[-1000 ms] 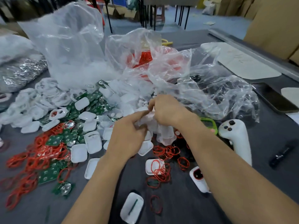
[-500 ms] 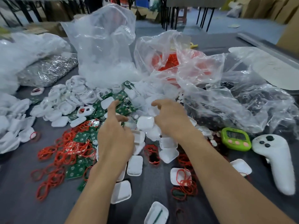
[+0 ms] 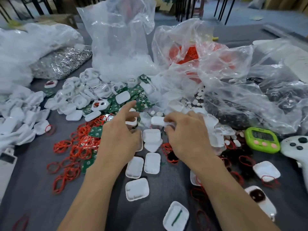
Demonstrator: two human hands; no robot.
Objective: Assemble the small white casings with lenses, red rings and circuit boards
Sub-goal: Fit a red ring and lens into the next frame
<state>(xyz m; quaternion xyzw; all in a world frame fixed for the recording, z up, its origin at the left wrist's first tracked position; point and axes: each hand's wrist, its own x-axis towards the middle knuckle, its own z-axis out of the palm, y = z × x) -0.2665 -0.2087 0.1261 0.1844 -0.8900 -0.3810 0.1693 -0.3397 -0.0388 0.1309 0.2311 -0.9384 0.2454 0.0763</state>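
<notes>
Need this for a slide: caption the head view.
Right hand grips a white casing; left hand open among red rings and circuit boards.

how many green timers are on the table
1: the green timer sits far right, beside the white controller, in front of the clear bags; others may hide under them.

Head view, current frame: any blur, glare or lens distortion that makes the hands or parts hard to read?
Head view: even light, soft shadows; glare streaks on the tall clear plastic bag; wide-angle bending toward the edges; slight softness on the left hand and loose thin red rings; the right hand, small white plastic casing in its grip, reads clearly.
</notes>
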